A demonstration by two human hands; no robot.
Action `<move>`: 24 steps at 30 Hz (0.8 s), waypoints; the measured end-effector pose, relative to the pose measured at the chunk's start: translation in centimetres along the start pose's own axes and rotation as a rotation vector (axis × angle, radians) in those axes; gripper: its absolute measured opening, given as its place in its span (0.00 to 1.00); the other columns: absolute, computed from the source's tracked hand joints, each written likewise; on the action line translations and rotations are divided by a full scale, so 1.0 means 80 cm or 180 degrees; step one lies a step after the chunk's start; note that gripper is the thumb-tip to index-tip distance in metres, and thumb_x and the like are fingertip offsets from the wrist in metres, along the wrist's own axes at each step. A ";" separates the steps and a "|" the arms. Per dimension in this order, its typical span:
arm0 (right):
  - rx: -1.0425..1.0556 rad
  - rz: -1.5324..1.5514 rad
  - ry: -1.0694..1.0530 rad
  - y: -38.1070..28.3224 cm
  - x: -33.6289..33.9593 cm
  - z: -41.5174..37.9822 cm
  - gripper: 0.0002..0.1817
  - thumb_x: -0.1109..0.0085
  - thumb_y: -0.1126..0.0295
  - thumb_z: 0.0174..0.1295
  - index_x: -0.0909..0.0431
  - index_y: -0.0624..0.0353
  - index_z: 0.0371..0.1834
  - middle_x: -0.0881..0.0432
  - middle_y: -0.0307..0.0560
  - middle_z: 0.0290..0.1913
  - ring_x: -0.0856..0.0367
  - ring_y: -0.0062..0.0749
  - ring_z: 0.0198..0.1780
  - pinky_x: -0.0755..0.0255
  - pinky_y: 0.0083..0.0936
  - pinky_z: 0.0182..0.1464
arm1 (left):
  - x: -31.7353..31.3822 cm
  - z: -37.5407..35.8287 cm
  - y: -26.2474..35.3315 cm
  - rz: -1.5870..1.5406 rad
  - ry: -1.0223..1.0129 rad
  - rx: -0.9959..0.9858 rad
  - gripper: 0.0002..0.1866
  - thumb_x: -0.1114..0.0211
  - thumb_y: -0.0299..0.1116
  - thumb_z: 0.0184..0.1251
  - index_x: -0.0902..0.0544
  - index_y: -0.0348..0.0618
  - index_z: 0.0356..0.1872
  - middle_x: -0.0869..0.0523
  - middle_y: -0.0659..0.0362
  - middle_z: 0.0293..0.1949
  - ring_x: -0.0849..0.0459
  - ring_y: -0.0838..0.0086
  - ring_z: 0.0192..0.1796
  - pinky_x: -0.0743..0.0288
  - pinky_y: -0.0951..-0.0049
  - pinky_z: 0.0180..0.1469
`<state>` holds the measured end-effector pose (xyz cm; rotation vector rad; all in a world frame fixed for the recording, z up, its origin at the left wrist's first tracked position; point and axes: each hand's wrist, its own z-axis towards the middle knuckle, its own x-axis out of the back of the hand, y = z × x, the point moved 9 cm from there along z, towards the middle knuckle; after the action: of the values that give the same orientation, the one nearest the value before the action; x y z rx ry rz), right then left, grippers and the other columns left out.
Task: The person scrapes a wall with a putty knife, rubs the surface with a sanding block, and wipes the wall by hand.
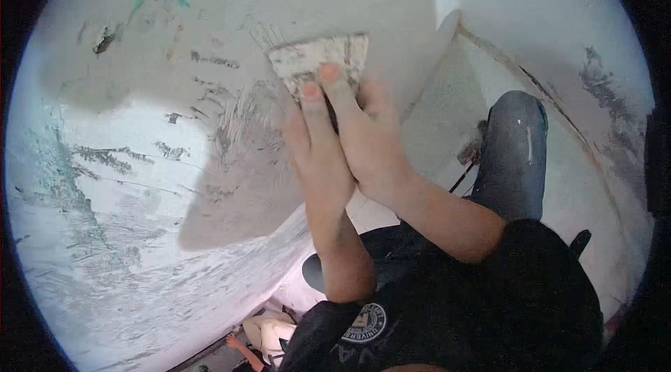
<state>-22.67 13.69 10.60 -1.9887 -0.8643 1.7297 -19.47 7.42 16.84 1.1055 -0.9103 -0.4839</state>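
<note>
Both of my hands are wrapped round one wide scraper, whose pale, stained blade fans out toward the top of the view. My left hand is on the left side, its thumb laid on the blade. Beside it and touching it, my right hand presses its thumb on the blade too. Most of the handle is hidden under my palms. The blade is over a grey-white wall with dark streaks and rough marks; whether its edge touches the surface I cannot tell.
Green smears and a small dark hole mark the wall at the upper left. A brown crack runs along the right. My bent knee is right of my arms. At the bottom, another person's arm shows.
</note>
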 end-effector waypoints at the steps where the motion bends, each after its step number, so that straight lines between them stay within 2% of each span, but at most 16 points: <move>1: -0.0043 -0.0024 -0.0015 0.001 -0.004 0.002 0.19 0.47 0.60 0.75 0.20 0.66 0.32 0.19 0.38 0.26 0.26 0.17 0.29 0.30 0.22 0.31 | 0.002 0.007 0.010 0.0037 -0.0147 0.0019 0.22 0.52 0.44 0.82 0.21 0.31 0.50 0.16 0.55 0.42 0.22 0.74 0.43 0.27 0.71 0.47; 4: -0.0107 0.0561 0.0259 0.000 -0.006 -0.005 0.19 0.47 0.59 0.75 0.20 0.66 0.33 0.19 0.38 0.28 0.26 0.17 0.30 0.30 0.22 0.31 | 0.002 -0.002 -0.003 -0.0123 -0.0473 0.0376 0.22 0.52 0.43 0.82 0.21 0.31 0.54 0.16 0.53 0.46 0.21 0.73 0.47 0.27 0.71 0.51; 6: -0.0207 0.0398 0.0042 0.012 -0.001 -0.002 0.19 0.46 0.59 0.75 0.20 0.66 0.33 0.18 0.38 0.29 0.25 0.17 0.30 0.29 0.22 0.32 | 0.002 -0.001 -0.011 0.0051 -0.0301 0.0133 0.23 0.52 0.44 0.82 0.21 0.31 0.54 0.16 0.52 0.47 0.21 0.72 0.47 0.27 0.71 0.51; 8: -0.0297 0.0370 0.0153 0.010 0.001 0.003 0.19 0.46 0.60 0.75 0.20 0.66 0.33 0.18 0.38 0.28 0.25 0.16 0.30 0.29 0.22 0.31 | 0.008 -0.001 -0.015 0.0361 -0.0046 0.0377 0.24 0.52 0.46 0.82 0.21 0.30 0.54 0.16 0.52 0.47 0.20 0.70 0.47 0.27 0.70 0.52; 10: -0.0288 0.0318 0.0040 0.006 -0.002 -0.006 0.19 0.46 0.60 0.75 0.20 0.65 0.32 0.19 0.38 0.27 0.26 0.16 0.29 0.30 0.22 0.30 | 0.009 -0.006 -0.023 0.0038 -0.0340 0.0443 0.31 0.48 0.56 0.77 0.23 0.35 0.62 0.20 0.48 0.55 0.23 0.66 0.56 0.28 0.65 0.58; 11: -0.0284 0.0326 0.0033 0.007 -0.004 -0.006 0.19 0.46 0.60 0.75 0.20 0.65 0.32 0.19 0.38 0.27 0.26 0.16 0.29 0.30 0.22 0.30 | 0.010 -0.009 -0.019 0.0275 -0.0172 0.0332 0.29 0.48 0.55 0.78 0.22 0.36 0.58 0.20 0.51 0.51 0.22 0.67 0.51 0.27 0.68 0.53; 14: -0.0315 0.0349 0.0049 0.005 -0.003 0.003 0.19 0.46 0.59 0.75 0.19 0.65 0.32 0.19 0.37 0.26 0.27 0.15 0.28 0.30 0.23 0.29 | 0.001 0.009 -0.010 0.0134 -0.0454 0.0254 0.30 0.48 0.56 0.78 0.21 0.35 0.55 0.20 0.51 0.48 0.22 0.67 0.48 0.28 0.66 0.53; 17: -0.0370 0.0476 -0.0098 0.004 -0.006 -0.003 0.19 0.46 0.59 0.75 0.20 0.65 0.33 0.19 0.37 0.27 0.27 0.15 0.28 0.30 0.23 0.29 | 0.005 -0.005 -0.016 0.0309 -0.0366 0.0334 0.32 0.49 0.58 0.77 0.21 0.33 0.55 0.20 0.48 0.48 0.23 0.64 0.51 0.31 0.62 0.57; 19: -0.0480 0.0237 -0.0144 0.008 -0.006 -0.004 0.18 0.48 0.56 0.76 0.21 0.63 0.48 0.18 0.41 0.42 0.21 0.17 0.43 0.24 0.17 0.43 | 0.002 0.001 -0.006 0.0169 -0.0224 0.0179 0.33 0.50 0.59 0.77 0.21 0.33 0.55 0.20 0.48 0.47 0.24 0.63 0.52 0.32 0.61 0.57; 23: -0.0612 0.0261 -0.0157 0.014 -0.006 -0.002 0.19 0.47 0.56 0.76 0.21 0.64 0.48 0.18 0.41 0.42 0.22 0.17 0.43 0.24 0.18 0.44 | 0.004 0.000 -0.012 0.0398 -0.0236 0.0420 0.35 0.50 0.60 0.76 0.23 0.31 0.59 0.23 0.46 0.53 0.24 0.60 0.54 0.33 0.62 0.60; 24: -0.0499 0.0124 0.0040 0.023 0.005 -0.007 0.19 0.46 0.56 0.74 0.22 0.66 0.40 0.19 0.40 0.34 0.24 0.17 0.37 0.27 0.20 0.39 | 0.005 0.001 -0.009 0.0444 -0.0227 0.0384 0.36 0.50 0.60 0.76 0.24 0.31 0.60 0.23 0.45 0.54 0.24 0.60 0.55 0.33 0.62 0.60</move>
<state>-21.76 12.64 9.24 -2.1273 -0.9906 1.7158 -19.27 6.82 16.34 1.1305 -1.0830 -0.3589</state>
